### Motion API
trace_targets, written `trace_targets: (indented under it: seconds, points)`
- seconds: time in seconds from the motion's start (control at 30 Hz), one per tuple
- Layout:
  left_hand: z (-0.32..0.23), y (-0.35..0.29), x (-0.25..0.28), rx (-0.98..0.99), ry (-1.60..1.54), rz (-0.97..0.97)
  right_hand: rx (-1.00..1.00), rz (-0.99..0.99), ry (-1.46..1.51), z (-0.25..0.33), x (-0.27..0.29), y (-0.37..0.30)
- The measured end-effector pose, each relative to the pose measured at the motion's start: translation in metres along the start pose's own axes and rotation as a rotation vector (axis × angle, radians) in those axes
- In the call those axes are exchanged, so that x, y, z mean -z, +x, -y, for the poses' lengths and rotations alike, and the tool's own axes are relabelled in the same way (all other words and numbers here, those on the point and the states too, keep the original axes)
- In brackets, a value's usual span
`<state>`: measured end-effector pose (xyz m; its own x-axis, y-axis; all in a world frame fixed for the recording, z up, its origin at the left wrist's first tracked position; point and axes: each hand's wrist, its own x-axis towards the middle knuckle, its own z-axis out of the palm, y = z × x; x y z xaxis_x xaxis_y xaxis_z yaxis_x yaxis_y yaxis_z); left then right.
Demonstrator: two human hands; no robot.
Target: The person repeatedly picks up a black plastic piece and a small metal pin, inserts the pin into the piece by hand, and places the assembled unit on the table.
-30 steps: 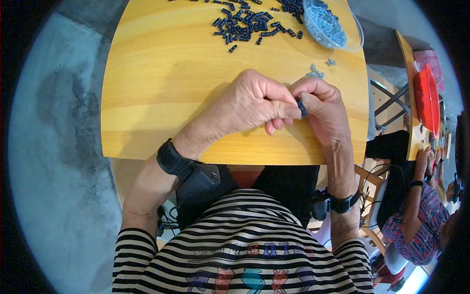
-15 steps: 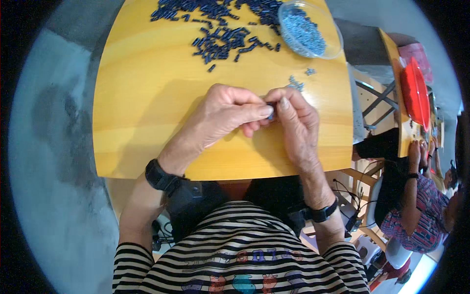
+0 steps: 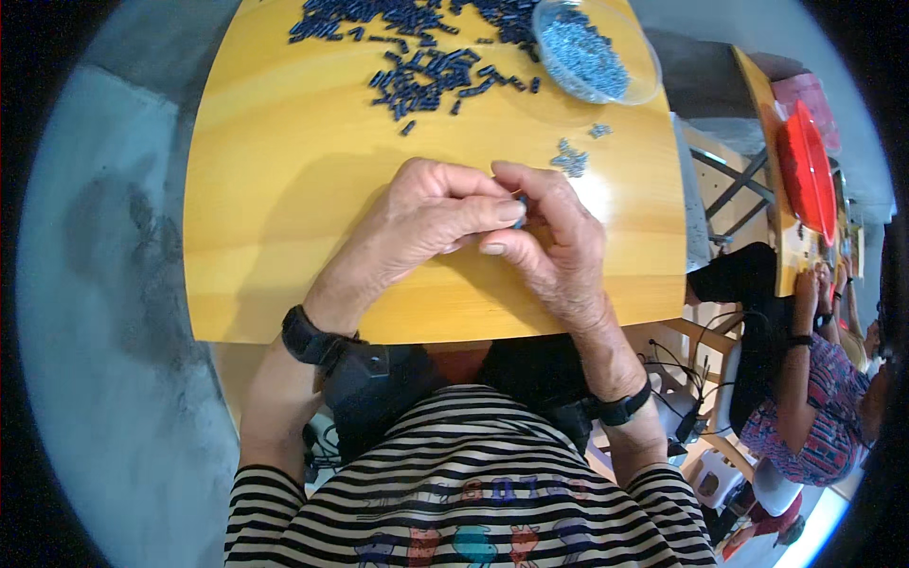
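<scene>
Between the thumb and fingers of my left hand (image 3: 431, 213) is a small dark blue piece (image 3: 520, 212), mostly covered by the fingertips. Close against it on the right is my right hand (image 3: 559, 232), its thumb and index finger spread apart. Whether its other fingers touch the piece cannot be seen. Beyond my hands lies a pile of small dark tube-like pieces (image 3: 426, 83). A little pile of small silvery metal parts, which look like screws (image 3: 570, 159), lies past my right hand, with a few more (image 3: 599, 131) behind it.
At the table's far right stands a clear round bowl (image 3: 647, 87) of silvery small parts. More dark pieces (image 3: 365, 14) cover the far edge of the yellow table (image 3: 256, 237). To the right, a person (image 3: 805, 398) sits at another table with a red tray (image 3: 808, 170).
My right thumb has come off the small piece and dropped lower, and the right index finger has lifted away. My left hand keeps its pinch in nearly the same place.
</scene>
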<state>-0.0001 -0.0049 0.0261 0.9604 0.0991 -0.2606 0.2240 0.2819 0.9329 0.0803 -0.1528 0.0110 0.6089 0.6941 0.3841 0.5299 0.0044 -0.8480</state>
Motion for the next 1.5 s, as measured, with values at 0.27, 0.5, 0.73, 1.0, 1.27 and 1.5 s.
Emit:
trace_targets:
  seconds: [0.27, 0.5, 0.73, 1.0, 1.27, 1.5]
  points:
    - [0.004, -0.001, 0.003, 0.009, 0.054, 0.016, 0.154, 0.008, -0.088, 0.003, 0.006, 0.004]
    - [0.0, -0.002, 0.009, 0.065, -0.019, 0.135, 0.115, 0.002, -0.16, 0.008, 0.005, 0.002]
    - [-0.001, 0.001, 0.007, 0.111, -0.197, 0.087, 0.319, -0.059, -0.291, -0.001, -0.003, 0.003]
    - [0.001, -0.001, 0.003, 0.058, -0.144, 0.067, 0.223, 0.022, -0.289, 0.001, -0.004, 0.003]
    - [0.008, 0.003, 0.006, -0.021, -0.006, 0.167, 0.294, 0.075, -0.377, 0.001, 0.004, 0.005]
    - [0.006, 0.006, 0.01, 0.009, -0.042, 0.181, 0.373, 0.192, -0.486, 0.0, 0.013, 0.016]
